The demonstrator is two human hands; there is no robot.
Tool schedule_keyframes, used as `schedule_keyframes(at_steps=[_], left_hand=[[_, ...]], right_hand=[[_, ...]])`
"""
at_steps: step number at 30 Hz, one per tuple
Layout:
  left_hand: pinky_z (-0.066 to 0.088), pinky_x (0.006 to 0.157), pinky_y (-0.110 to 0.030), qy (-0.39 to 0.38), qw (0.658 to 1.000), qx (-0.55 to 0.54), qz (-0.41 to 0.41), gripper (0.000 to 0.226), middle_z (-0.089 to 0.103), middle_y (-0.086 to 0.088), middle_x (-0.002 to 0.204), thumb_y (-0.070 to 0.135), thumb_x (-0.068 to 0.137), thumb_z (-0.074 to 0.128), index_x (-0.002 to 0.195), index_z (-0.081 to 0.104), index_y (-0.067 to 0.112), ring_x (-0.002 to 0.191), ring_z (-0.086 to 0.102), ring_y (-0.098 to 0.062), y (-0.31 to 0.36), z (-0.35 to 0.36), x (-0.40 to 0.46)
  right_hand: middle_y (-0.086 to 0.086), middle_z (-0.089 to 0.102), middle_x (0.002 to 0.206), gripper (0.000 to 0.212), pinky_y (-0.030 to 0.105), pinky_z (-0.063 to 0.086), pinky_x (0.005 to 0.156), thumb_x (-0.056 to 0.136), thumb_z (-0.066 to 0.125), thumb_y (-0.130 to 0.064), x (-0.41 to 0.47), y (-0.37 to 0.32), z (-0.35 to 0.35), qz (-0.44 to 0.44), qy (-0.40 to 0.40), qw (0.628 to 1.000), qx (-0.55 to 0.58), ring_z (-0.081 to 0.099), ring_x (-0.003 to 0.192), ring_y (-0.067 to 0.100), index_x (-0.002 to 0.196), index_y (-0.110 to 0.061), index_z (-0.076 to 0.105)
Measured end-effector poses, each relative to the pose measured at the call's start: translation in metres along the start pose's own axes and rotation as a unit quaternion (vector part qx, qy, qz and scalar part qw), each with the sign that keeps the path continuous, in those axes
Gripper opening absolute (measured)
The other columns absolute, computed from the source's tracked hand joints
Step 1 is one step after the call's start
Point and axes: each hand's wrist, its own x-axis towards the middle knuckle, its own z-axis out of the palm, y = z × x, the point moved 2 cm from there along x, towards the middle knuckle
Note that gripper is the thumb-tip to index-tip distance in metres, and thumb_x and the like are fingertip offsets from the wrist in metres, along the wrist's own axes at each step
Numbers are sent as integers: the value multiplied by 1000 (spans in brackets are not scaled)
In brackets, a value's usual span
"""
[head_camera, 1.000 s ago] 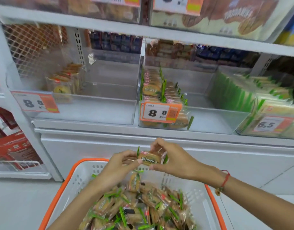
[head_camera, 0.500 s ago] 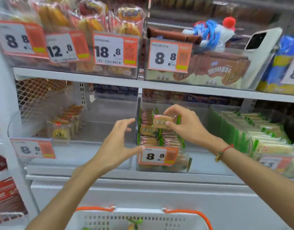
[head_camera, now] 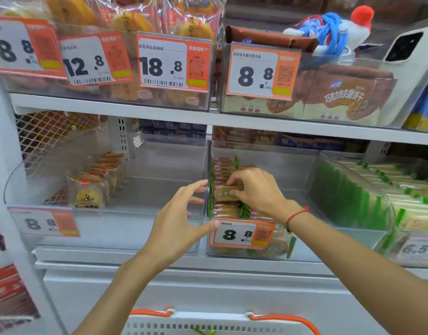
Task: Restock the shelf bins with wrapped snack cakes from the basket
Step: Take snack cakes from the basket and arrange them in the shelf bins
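Observation:
My right hand [head_camera: 257, 189] grips a wrapped snack cake [head_camera: 224, 193], brown with green wrapper ends, and holds it down inside the clear middle bin [head_camera: 304, 247]. Rows of the same cakes [head_camera: 224, 211] stand in that bin's left side. My left hand [head_camera: 178, 226] hovers in front of the bin's left wall with fingers spread and relaxed, holding nothing; its thumb tip is at the corner of the 8.8 price tag [head_camera: 242, 234]. The white basket with orange handles [head_camera: 222, 322] shows only its top rim at the bottom edge.
To the left stands a clear bin [head_camera: 140, 228] with a short row of round wrapped pastries [head_camera: 89, 189]. On the right, a bin of green-edged sandwich cakes [head_camera: 367, 192]. The upper shelf [head_camera: 208, 119] carries bagged cakes, a brown biscuit box and a phone.
My right hand has moved down and deeper into the middle bin with the cake. My left hand has drifted right toward the bin front. The view has stayed raised on the shelf.

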Motion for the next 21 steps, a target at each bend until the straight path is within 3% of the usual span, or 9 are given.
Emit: schedule_keyframes(at_steps=[3, 13, 17, 21], left_hand=[[41, 76, -9, -1, 1000, 0, 0, 76, 51, 27, 124, 32, 72, 80, 132, 36, 47, 108, 52, 8, -1, 0, -1], [42, 82, -9, -10, 1000, 3, -8, 76, 49, 28, 124, 32, 73, 80, 134, 36, 46, 108, 51, 8, -3, 1, 1], [44, 89, -13, -16, 1000, 4, -16, 76, 50, 26, 125, 33, 73, 80, 134, 37, 45, 109, 51, 8, -3, 0, 2], [44, 93, -17, -20, 999, -4, -26, 76, 51, 21, 127, 31, 73, 81, 136, 39, 39, 111, 51, 3, 0, 0, 2]], right_hand=[[-6, 72, 104, 16, 30, 48, 79, 83, 72, -29, 4, 2, -2, 19, -1, 999, 49, 64, 95, 16, 99, -27, 73], [-10, 68, 106, 17, 26, 45, 70, 85, 71, -32, 7, 3, 6, -10, -53, 998, 22, 62, 94, 12, 102, -30, 69], [-6, 65, 115, 33, 30, 49, 76, 84, 70, -29, 7, 1, -3, -49, -106, 993, -16, 58, 102, 15, 115, -26, 63], [-4, 57, 122, 41, 35, 48, 85, 83, 70, -30, -6, 1, -18, -39, -95, 995, 1, 51, 113, 18, 122, -27, 58]])
